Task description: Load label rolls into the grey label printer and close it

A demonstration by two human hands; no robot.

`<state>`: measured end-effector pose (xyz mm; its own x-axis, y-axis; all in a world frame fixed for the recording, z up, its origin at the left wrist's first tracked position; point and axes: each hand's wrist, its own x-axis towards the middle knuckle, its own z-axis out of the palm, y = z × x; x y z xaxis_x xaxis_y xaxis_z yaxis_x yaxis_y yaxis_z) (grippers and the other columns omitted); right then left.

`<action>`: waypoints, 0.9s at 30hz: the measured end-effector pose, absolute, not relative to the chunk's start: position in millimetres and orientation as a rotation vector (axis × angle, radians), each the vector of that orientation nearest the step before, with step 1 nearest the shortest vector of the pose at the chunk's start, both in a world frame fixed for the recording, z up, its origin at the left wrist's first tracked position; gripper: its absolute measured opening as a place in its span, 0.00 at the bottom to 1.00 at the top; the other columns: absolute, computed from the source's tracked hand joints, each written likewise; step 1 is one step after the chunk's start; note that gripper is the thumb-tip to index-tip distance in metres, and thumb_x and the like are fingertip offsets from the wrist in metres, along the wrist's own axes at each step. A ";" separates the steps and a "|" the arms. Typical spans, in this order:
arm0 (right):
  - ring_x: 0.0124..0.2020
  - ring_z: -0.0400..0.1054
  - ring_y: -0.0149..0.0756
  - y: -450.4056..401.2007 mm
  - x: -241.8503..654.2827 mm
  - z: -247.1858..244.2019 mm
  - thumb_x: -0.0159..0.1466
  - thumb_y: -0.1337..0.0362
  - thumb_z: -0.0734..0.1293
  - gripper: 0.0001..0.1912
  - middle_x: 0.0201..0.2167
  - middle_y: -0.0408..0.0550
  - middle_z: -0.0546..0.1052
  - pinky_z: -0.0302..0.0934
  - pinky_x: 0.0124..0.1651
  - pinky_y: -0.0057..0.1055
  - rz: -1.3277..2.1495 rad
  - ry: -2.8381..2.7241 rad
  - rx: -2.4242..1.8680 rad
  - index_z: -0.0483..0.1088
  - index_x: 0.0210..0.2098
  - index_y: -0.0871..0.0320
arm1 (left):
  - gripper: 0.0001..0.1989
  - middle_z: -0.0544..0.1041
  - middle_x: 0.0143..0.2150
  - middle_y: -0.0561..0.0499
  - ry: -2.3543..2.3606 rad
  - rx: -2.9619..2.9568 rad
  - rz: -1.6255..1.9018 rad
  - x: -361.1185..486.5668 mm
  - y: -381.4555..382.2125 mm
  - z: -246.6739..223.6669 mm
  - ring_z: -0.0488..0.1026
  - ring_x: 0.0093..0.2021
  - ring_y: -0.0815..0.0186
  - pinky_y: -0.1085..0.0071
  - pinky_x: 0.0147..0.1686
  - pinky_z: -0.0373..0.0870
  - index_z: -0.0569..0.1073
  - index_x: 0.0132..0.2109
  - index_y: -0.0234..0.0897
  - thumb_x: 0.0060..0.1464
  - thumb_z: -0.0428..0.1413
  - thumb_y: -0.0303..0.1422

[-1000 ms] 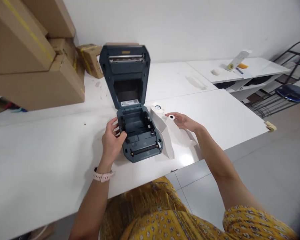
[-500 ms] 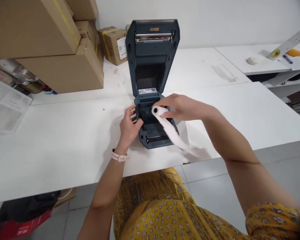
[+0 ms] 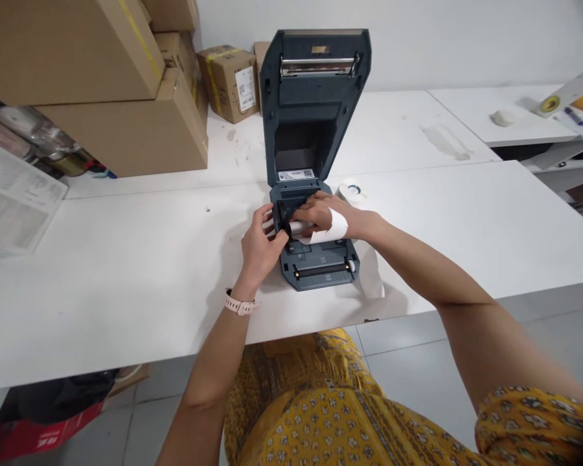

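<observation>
A dark blue-grey label printer (image 3: pixel 320 278) stands on the white table with its lid (image 3: pixel 315 94) raised. My left hand (image 3: pixel 262 244) is at the printer's left edge, its thumb over the rim and its fingers curled around the side, by the roll's left end. Inside the printer my right hand (image 3: pixel 320 210) grips a white paper roll (image 3: pixel 298 228) that lies sideways in the bay. The loose end of the paper curls up over the back of that hand. A black roller (image 3: pixel 322 270) shows at the printer's front.
Another white roll (image 3: pixel 352 189) lies right of the printer, and a paper strip (image 3: pixel 370 272) lies near its front right corner. Cardboard boxes (image 3: pixel 131 136) are stacked at the back left. A clear plastic bin (image 3: pixel 17 200) is at the far left. Tape (image 3: pixel 550 103) is at the far right.
My right hand has lowered the paper roll into the printer's bay, and the paper tail has swung up over the hand. My left hand has stayed at the left edge. The view has shifted slightly.
</observation>
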<state>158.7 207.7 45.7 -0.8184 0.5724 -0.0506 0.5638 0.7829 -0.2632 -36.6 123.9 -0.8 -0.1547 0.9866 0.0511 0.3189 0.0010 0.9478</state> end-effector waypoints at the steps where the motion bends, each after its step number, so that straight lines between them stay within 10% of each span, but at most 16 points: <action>1: 0.50 0.75 0.57 200.1 163.0 48.5 0.67 0.60 0.67 0.16 0.46 0.58 0.83 0.62 0.58 0.54 0.390 -2.925 -0.926 0.79 0.51 0.58 | 0.30 0.78 0.60 0.47 1.562 1.382 1.177 -36.5 123.7 -0.5 0.82 0.51 0.56 0.56 0.55 0.78 0.69 0.63 0.46 0.52 0.60 0.29; 10: 0.70 0.66 0.48 86.9 189.9 42.5 0.76 0.59 0.58 0.21 0.70 0.52 0.70 0.62 0.70 0.57 0.333 -2.609 -1.108 0.70 0.65 0.51 | 0.30 0.78 0.60 0.46 1.596 1.394 1.160 -33.0 120.1 5.4 0.81 0.51 0.56 0.54 0.57 0.77 0.69 0.63 0.44 0.53 0.60 0.29; 27: 0.66 0.69 0.47 52.4 180.2 19.7 0.76 0.58 0.62 0.20 0.67 0.51 0.73 0.59 0.69 0.53 -0.102 -2.477 -1.070 0.71 0.63 0.57 | 0.35 0.69 0.69 0.42 1.324 1.367 1.260 -34.1 128.8 -24.0 0.69 0.67 0.51 0.53 0.61 0.73 0.60 0.68 0.46 0.57 0.62 0.36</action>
<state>180.2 52.4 19.7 -0.6053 0.6761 0.4201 0.7082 0.6984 -0.1035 -34.1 128.8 -24.0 -0.0602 0.9924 0.1072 0.1561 -0.0967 0.9830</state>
